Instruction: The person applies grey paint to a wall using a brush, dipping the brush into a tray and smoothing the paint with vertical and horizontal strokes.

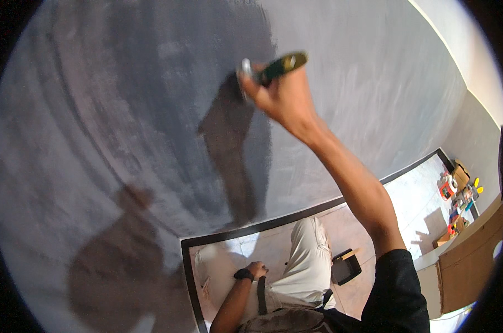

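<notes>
With my right arm stretched up, my right hand [284, 100] is closed around a paintbrush [285, 64] with a dark green, yellowish-ended handle. The brush's metal collar points at the grey wall [329, 111], and its bristles are blurred and partly hidden by my fingers. Darker grey paint [173, 83] covers the wall to the left of the brush and stops in a ragged vertical edge. My left hand [257, 270], with a black band at the wrist, rests by my thigh with fingers curled; nothing shows in it.
A black tray [345, 268] with a wooden stick across its rim sits on the floor to the right of my knee. A dark skirting [273, 221] runs along the wall's foot. Containers [448, 187] and a cardboard box [460, 176] stand far right, beyond brown panels [468, 266].
</notes>
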A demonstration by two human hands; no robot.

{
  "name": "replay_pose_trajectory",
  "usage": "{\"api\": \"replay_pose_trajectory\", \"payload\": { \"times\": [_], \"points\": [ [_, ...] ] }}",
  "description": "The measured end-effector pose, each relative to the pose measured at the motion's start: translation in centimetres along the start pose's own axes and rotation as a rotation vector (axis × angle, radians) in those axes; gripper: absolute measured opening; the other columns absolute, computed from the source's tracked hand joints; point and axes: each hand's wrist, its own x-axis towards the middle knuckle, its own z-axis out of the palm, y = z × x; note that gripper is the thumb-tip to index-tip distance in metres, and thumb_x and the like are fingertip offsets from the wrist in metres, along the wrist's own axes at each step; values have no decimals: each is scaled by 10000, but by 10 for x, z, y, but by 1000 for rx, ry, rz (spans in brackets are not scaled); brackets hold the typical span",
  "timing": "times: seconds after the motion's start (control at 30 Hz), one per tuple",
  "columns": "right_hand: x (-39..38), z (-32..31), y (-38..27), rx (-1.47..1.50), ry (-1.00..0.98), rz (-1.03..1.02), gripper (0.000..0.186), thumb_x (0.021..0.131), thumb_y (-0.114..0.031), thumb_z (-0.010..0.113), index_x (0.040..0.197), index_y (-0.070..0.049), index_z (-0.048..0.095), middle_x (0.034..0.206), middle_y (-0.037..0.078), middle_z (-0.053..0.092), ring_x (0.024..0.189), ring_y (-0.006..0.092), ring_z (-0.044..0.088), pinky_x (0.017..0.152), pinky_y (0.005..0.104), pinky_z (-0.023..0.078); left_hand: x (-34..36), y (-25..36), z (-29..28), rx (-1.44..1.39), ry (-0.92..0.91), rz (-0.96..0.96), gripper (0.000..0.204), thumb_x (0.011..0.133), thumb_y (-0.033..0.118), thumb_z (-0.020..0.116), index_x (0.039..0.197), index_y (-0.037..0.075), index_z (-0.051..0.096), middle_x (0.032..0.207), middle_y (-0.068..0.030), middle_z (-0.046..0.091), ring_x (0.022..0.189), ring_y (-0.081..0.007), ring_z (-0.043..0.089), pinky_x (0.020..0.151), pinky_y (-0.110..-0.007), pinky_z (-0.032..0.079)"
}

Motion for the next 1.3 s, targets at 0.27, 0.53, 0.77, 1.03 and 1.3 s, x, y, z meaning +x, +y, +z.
{"api": "replay_pose_trajectory", "payload": {
  "times": [0.27,0.53,0.77,1.03,1.3],
  "points": [
    [-24,52,23,-64,458,-470,282,877,-127,751,1125,-6,690,792,148,605,658,322,639,584,397,505,-3,-1,5,-13,9,-12,500,884,440,675,1168,30,704,1181,-241,700,1135,-385,663,992,-440,517],
    [-141,81,34,-93,-14,118,212,851,-115,776,965,51,711,689,155,616,569,306,618,555,376,498,-7,-3,2,-14,14,27,515,886,458,683,1162,24,706,1201,-230,698,1133,-396,661,1003,-445,513],
    [-28,31,6,-97,25,119,317,824,-209,786,761,74,656,665,289,631,669,462,672,617,487,536,-14,2,-1,-71,16,-7,521,889,462,685,1176,28,700,1194,-223,703,1139,-372,664,996,-436,516],
    [49,16,-7,30,728,-797,153,950,-70,675,1053,31,725,856,146,711,644,194,663,550,348,554,-8,1,2,-34,29,-24,530,891,473,692,1224,61,683,1206,-198,706,1156,-350,662,992,-410,519],
    [-135,57,63,-235,-147,-235,378,845,-128,764,1200,-19,693,865,135,661,696,315,678,631,393,553,-6,-20,2,-50,-23,-54,540,903,435,690,1222,0,670,1237,-218,689,1182,-355,646,1019,-423,504]
  ]
}}
